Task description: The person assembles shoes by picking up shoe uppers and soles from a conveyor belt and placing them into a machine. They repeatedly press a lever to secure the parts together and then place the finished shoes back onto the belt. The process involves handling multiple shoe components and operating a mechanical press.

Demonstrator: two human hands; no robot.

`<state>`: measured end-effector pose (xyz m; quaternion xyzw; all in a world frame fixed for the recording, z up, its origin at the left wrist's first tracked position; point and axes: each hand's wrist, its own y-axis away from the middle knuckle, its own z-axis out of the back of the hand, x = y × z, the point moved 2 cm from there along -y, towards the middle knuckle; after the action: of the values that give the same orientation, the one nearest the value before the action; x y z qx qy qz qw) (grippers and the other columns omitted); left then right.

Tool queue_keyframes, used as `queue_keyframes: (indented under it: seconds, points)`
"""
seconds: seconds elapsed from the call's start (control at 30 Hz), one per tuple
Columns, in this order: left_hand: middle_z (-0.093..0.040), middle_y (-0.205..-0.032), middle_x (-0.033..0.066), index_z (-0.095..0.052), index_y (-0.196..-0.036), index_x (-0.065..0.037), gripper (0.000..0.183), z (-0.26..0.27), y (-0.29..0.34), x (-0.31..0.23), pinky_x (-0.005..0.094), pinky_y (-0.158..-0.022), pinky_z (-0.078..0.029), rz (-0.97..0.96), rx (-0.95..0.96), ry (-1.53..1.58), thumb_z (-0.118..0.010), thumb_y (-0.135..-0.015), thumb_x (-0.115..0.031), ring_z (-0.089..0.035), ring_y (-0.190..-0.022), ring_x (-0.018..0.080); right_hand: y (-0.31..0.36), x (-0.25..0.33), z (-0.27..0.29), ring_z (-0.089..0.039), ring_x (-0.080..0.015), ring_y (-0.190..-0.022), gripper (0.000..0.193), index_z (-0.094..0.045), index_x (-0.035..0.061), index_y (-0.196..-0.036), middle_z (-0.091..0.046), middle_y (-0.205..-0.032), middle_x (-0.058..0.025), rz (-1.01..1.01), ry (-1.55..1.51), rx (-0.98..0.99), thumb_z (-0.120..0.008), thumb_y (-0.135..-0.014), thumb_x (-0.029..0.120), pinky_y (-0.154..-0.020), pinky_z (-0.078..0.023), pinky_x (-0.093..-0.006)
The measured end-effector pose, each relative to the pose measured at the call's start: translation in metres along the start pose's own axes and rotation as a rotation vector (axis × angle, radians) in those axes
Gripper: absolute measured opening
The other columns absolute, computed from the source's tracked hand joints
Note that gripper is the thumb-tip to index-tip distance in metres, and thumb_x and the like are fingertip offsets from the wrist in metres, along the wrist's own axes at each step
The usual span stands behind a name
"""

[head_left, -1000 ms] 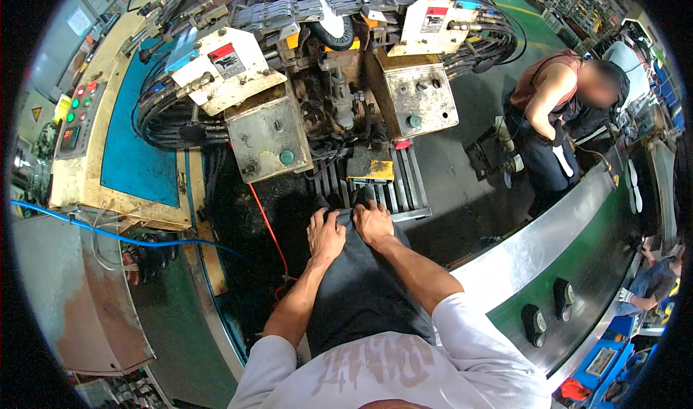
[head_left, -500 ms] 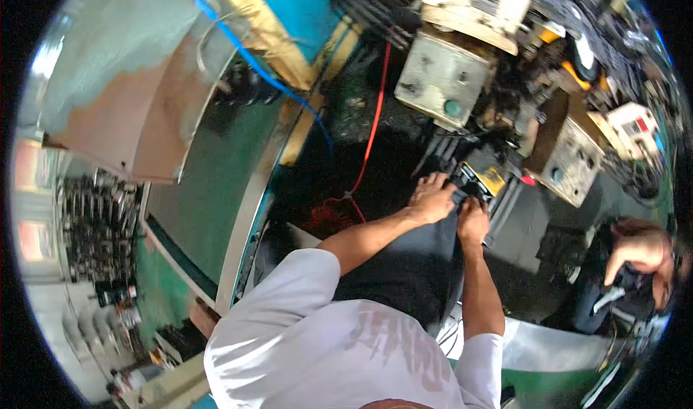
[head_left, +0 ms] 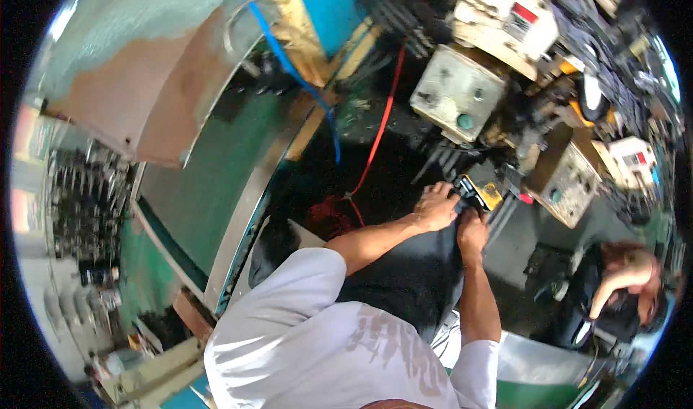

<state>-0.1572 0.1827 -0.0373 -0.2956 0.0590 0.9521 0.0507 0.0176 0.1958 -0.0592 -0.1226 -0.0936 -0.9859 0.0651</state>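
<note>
My left hand [head_left: 435, 208] reaches forward over a dark work area, its fingers bent around a small dark piece too unclear to name. Close by on its right is my right hand [head_left: 473, 232], fingers curled in and thumb side toward the left hand; what it grips is hidden. Just past both fingertips sits a small dark fixture [head_left: 471, 190] with pale metal bars. A block with a yellow top [head_left: 491, 192] adjoins it. Several dark rods [head_left: 503, 214] slant down beside my right hand.
Beyond my hands stand grimy metal control boxes, one with a green button [head_left: 456, 95], another [head_left: 567, 178] farther right. A red cable [head_left: 384, 120] and a blue hose [head_left: 285, 59] hang at left. Another person [head_left: 626, 286] bends over at right. A metal-edged bench [head_left: 242, 228] runs at left.
The view has shifted slightly, so the machines sit lower and farther right. My hands stay at the fixture, with the left a little lower in view. The other person's arm has moved downward.
</note>
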Motion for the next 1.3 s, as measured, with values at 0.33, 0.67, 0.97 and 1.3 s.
queue_keyframes:
  seconds: [0.33, 0.67, 0.97, 1.3]
  points:
    - [-0.075, -0.116, 0.0247, -0.075, -0.119, -0.002, 0.025, 0.059, -0.077, 0.016, 0.0471, -0.098, -0.056, -0.124, -0.354, 0.423, -0.062, -0.1, -0.01, -0.071, -0.111, 0.041, 0.006, 0.016, 0.012, -0.057, -0.0471, -0.134, 0.047, -0.064, 0.0218, -0.146, -0.056, -0.151, -0.0206, -0.209, -0.096, 0.016, -0.053, -0.107, 0.044, -0.111, -0.048, -0.0606]
    - [-0.067, -0.143, 0.0168, -0.049, -0.158, -0.003, 0.071, 0.159, -0.232, -0.112, 0.0463, -0.115, -0.048, -0.036, -0.059, 1.066, -0.058, -0.11, -0.055, -0.065, -0.129, 0.0293, 0.003, 0.005, 0.014, -0.059, -0.0462, -0.13, 0.042, -0.07, 0.0141, -0.132, -0.064, -0.136, -0.0196, -0.267, -0.189, 0.025, -0.052, -0.106, 0.043, -0.111, -0.047, -0.0585]
    - [-0.071, -0.11, 0.0057, -0.065, -0.126, -0.009, 0.026, 0.161, -0.275, -0.182, 0.0419, -0.086, -0.062, 0.141, 0.217, 1.566, -0.068, -0.107, -0.026, -0.071, -0.097, 0.0194, -0.005, -0.006, 0.019, -0.062, -0.0437, -0.125, 0.04, -0.072, 0.0136, -0.128, -0.066, -0.133, -0.0198, -0.315, -0.269, -0.014, -0.055, -0.105, 0.042, -0.106, -0.049, -0.059]
    - [-0.068, -0.129, 0.0099, -0.044, -0.157, -0.003, 0.066, 0.179, -0.082, -0.068, 0.0378, -0.098, -0.057, 0.015, 0.203, 1.453, -0.074, -0.103, -0.024, -0.067, -0.113, 0.0207, -0.006, -0.028, -0.011, -0.07, -0.0477, -0.1, 0.037, -0.07, 0.0002, -0.112, -0.072, -0.105, -0.0267, -0.06, -0.178, -0.15, -0.055, -0.105, 0.033, -0.091, -0.055, -0.0607]
